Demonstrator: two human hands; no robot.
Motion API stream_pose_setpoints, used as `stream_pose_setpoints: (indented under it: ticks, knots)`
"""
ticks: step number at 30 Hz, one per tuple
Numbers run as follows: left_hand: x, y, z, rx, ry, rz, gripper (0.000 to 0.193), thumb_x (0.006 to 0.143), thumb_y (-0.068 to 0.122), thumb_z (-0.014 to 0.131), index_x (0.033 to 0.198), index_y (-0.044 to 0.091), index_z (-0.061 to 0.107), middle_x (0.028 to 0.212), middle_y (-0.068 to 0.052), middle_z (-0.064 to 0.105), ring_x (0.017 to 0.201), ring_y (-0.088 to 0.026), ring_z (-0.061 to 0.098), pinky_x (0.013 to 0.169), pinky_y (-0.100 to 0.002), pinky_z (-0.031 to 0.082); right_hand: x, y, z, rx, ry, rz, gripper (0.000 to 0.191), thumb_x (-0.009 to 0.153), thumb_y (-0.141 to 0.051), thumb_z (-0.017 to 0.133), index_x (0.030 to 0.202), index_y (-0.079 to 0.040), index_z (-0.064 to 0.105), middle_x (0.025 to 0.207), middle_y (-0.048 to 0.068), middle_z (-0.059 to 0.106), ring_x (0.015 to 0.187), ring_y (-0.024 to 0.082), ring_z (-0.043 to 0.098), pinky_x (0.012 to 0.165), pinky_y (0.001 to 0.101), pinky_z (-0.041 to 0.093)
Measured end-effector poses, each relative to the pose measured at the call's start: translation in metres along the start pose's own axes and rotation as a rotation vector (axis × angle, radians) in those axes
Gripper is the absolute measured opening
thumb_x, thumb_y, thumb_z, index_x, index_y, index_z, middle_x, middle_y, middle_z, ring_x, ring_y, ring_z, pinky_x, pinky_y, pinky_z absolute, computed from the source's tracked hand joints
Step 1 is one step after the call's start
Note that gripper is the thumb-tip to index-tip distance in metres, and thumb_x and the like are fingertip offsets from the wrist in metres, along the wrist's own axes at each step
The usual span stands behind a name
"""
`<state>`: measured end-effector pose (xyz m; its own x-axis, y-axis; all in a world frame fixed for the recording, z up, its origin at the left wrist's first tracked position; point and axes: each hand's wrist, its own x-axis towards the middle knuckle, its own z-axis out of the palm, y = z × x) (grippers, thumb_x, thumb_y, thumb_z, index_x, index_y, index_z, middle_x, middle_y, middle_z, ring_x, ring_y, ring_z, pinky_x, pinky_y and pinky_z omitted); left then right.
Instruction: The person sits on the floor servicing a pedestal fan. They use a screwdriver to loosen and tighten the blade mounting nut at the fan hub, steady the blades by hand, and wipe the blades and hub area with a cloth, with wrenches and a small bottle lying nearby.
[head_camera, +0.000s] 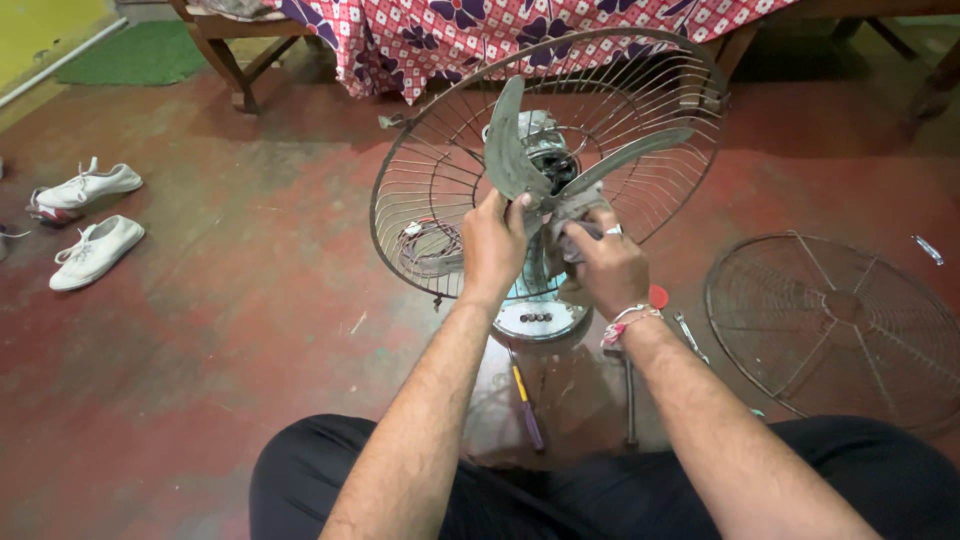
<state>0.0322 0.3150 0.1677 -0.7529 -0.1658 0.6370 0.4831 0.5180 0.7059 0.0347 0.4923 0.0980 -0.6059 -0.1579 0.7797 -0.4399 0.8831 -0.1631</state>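
Near the person's knees a screwdriver and a metal rod lie on the red floor. Up from those, the left hand is clamped on a fan blade, and the right hand presses a rag around the hub. Blade-cleaning, by the look of it; next calls for turning the blades steadily. The rear grille is mounted; the front grille lies toward the floor's right edge.

Both forearms extended forward; left hand and right hand fingers curled, gripping.
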Motion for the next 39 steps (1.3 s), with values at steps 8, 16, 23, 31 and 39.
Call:
stream_pose_setpoints:
  ticks: [8, 16, 23, 31, 39]
  knots:
    - [0.001, 0.000, 0.003, -0.006, 0.029, 0.018, 0.014, 0.096, 0.015, 0.068, 0.104, 0.003, 0.070, 0.083, -0.023, 0.070, 0.080, -0.044, 0.070, 0.066, -0.048, 0.052, -0.031, 0.022, -0.004, -0.015, -0.138, 0.490, 0.047, 0.069, 0.002, 0.075, 0.111, -0.020, 0.076, 0.122, 0.012, 0.063, 0.101, 0.037, 0.067, 0.084, 0.0478, 0.055]
    - [-0.001, -0.002, 0.006, 0.024, 0.028, 0.007, 0.013, 0.097, 0.016, 0.069, 0.101, 0.004, 0.070, 0.083, -0.023, 0.071, 0.081, -0.044, 0.069, 0.066, -0.049, 0.051, 0.003, -0.011, -0.014, 0.179, 0.211, 0.081, 0.046, 0.075, 0.001, 0.074, 0.118, -0.015, 0.069, 0.125, 0.013, 0.061, 0.107, 0.038, 0.067, 0.089, 0.0471, 0.056]
    - [-0.001, -0.002, 0.005, 0.005, 0.034, 0.011, 0.015, 0.096, 0.016, 0.069, 0.103, 0.004, 0.070, 0.084, -0.023, 0.071, 0.080, -0.043, 0.070, 0.065, -0.048, 0.052, -0.009, 0.011, -0.012, 0.133, 0.044, 0.181, 0.041, 0.079, 0.001, 0.074, 0.116, -0.018, 0.072, 0.126, 0.012, 0.064, 0.100, 0.037, 0.069, 0.083, 0.0465, 0.057]
    - [-0.003, -0.002, 0.007, -0.047, 0.048, -0.002, 0.018, 0.096, 0.015, 0.069, 0.110, 0.004, 0.070, 0.086, -0.022, 0.072, 0.078, -0.040, 0.073, 0.067, -0.043, 0.054, 0.005, 0.013, -0.028, 0.229, 0.440, 0.359, 0.043, 0.083, 0.004, 0.069, 0.124, -0.007, 0.064, 0.126, 0.015, 0.064, 0.116, 0.037, 0.066, 0.098, 0.0462, 0.054]
    - [-0.003, -0.007, 0.011, -0.036, 0.076, 0.017, 0.015, 0.095, 0.015, 0.070, 0.103, 0.002, 0.071, 0.084, -0.024, 0.070, 0.079, -0.043, 0.070, 0.066, -0.045, 0.052, 0.069, -0.054, -0.008, 0.296, 0.654, 0.443, 0.046, 0.089, 0.002, 0.067, 0.133, -0.005, 0.055, 0.132, 0.022, 0.058, 0.121, 0.043, 0.059, 0.100, 0.0509, 0.047]
